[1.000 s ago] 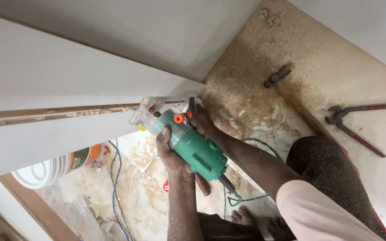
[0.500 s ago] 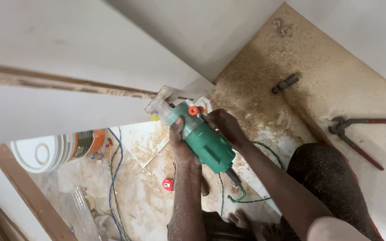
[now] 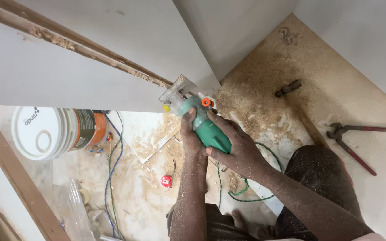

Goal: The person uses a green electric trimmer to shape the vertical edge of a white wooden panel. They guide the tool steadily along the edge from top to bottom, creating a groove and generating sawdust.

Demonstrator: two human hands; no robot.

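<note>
1. Both hands grip a green power tool (image 3: 206, 129). The left hand (image 3: 190, 138) is wrapped around its near-left side, and the right hand (image 3: 235, 149) is clenched around its body.
2. The tool's clear base (image 3: 175, 93) sits on the edge of a white board (image 3: 90, 67), in the middle. This looks like trimming the edge.
3. Next, I think, the tool must slide along the rough brown edge (image 3: 81, 47), held flat.
4. The cutting bit is hidden. The green cord (image 3: 246, 189) runs behind the arm.
</note>
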